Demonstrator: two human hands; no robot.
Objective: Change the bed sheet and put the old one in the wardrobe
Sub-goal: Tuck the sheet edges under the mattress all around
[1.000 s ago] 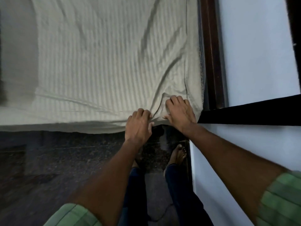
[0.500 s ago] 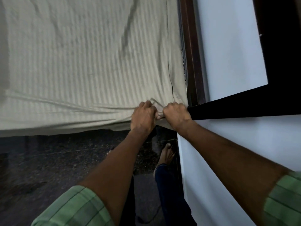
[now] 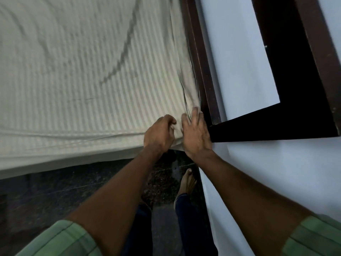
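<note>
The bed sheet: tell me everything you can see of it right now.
The bed sheet is pale cream cloth with fine woven stripes, spread flat over the bed with long shallow creases. Its near edge hangs over the side above the dark floor. At the corner by the dark wooden frame it bunches into folds, where the left hand pinches it and the right hand presses on it with straight fingers.

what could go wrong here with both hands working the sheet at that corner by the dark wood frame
1. The right hand lies with straight fingers in the narrow gap beside the dark brown wooden bed frame; its fingers could get pinched or scraped.
2. The left hand grips the cream striped fabric bed sheet near that corner; a hard pull might snag it.
3. The bare foot stands on dark polished stone floor, a possible slip while leaning.
</note>
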